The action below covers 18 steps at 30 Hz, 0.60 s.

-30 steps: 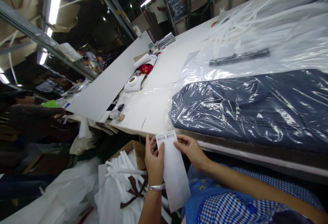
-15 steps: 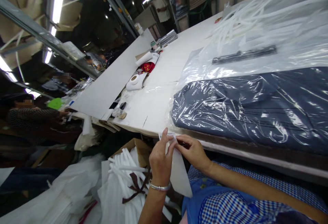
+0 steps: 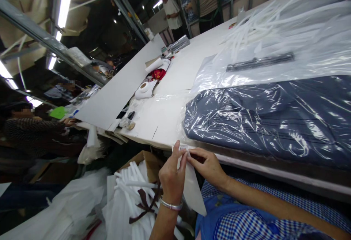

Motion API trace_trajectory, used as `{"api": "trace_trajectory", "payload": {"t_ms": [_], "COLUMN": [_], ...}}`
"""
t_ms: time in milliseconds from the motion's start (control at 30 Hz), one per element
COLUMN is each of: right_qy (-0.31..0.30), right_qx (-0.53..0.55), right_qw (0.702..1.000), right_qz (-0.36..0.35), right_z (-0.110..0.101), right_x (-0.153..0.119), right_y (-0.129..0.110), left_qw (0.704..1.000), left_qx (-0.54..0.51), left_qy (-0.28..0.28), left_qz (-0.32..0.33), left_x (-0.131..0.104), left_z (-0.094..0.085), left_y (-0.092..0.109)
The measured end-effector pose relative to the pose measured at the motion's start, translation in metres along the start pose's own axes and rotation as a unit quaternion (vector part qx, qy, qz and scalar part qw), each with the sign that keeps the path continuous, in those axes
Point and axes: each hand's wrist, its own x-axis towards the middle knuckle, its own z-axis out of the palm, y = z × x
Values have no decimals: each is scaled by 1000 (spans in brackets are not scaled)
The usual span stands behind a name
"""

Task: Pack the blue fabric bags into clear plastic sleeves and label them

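My left hand [image 3: 173,176], with a silver bangle at the wrist, pinches the top of a white paper strip [image 3: 193,190] that hangs down toward my lap. It looks like a strip of label backing with small print near its top edge. The fingertips of my right hand [image 3: 207,164] are closed at the same upper edge, meeting the left thumb. What exactly lies between the fingertips is too small to tell. Just beyond both hands, on the white table [image 3: 170,117], lies a dark blue-grey garment [image 3: 260,112] folded in a clear plastic bag.
A dark wrapped bundle [image 3: 260,61] and white strips [image 3: 255,24] lie on plastic behind the garment. Label rolls [image 3: 145,89] stand by an upright white board [image 3: 120,86]. Below left, a carton [image 3: 150,165] holds white tubes [image 3: 134,181] beside plastic sheeting [image 3: 68,203]. People work at left and back.
Both hands keep their pinch on the paper strip; the fingers have shifted slightly at its top edge. The view has moved a little.
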Motion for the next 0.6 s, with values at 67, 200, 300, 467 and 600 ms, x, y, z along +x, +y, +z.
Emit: {"api": "trace_trajectory", "payload": {"t_ms": [67,200,300,467,600], "right_qy": [-7,-20,-6,21,22], "right_qx": [48,164,207,211,191], "right_qw": [998,979,959,948,953], "right_qz": [37,121,194,237,232], "right_z": [2,7,10,14,23], "right_x": [1,5,7,12,44], "right_y": [0,-2,0,3,-3], "left_qw": [999,976,924,811,721], "left_qx": [-7,-109,-234,-408,-484], "left_qy": [9,7,4,50,195], "left_qz": [-33,-187,-303,-417,-456], "left_x": [1,3,4,10,22], "left_z": [1,3,3,-5,-23], "left_y": [1,2,0,-8,-25]}}
